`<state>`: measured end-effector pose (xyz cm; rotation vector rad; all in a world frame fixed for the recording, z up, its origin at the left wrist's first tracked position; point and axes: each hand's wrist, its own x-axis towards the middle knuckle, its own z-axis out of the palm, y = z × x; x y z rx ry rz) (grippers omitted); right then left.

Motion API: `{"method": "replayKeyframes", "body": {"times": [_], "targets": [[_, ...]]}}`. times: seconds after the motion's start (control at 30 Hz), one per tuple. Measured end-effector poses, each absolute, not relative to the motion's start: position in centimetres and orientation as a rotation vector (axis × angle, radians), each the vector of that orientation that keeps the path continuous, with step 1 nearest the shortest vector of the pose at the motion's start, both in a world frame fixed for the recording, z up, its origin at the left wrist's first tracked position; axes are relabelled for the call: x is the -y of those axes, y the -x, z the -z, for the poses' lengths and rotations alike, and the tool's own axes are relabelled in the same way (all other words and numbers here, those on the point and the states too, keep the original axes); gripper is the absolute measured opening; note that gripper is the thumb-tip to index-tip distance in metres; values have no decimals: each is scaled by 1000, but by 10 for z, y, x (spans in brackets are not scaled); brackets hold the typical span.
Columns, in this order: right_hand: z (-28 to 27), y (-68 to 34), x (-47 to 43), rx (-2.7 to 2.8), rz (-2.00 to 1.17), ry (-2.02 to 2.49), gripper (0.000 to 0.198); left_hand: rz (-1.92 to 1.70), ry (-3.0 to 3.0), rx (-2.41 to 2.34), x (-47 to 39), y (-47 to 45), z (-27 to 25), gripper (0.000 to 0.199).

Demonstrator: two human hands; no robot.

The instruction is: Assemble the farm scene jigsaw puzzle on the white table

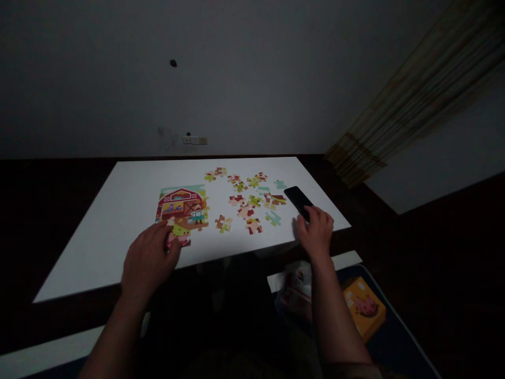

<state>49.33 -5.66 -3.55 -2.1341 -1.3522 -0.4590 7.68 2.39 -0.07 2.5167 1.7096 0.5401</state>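
The left hand point(148, 258) lies at the near left corner of the partly joined puzzle point(177, 205), its fingers curved over the left border and its thumb by the pink near piece; I cannot tell whether it pinches that piece or merely rests there. The joined part, with its red barn, reaches far and right from those fingertips. The right hand point(316, 229) has its fingertips at the near end of a black phone point(297, 199); whether they grasp it or only touch it I cannot tell.

Between the hands, loose puzzle pieces point(254, 200) spread across the middle, the nearest of them well apart from the left hand and some just left of the phone.

A narrow strip of white table point(98, 231) separates the puzzle from the near edge, which both arms cross. Wide room stretches left of the puzzle; right of the phone, a smaller margin runs to the slanting right edge.
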Motion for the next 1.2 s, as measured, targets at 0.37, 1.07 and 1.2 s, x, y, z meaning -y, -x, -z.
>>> {"method": "replayKeyframes", "body": {"times": [0.37, 1.07, 1.2], "targets": [[37, -508, 34, 1230, 567, 2156, 49, -468, -2519, -1726, -26, -77, 0, 38], [37, -501, 37, 1426, 531, 1961, 27, -495, -2509, -1710, -26, -79, -2, 38], [33, -474, 31, 1650, 353, 1900, 20, -499, -2485, -1715, -25, -79, -3, 38]]}}
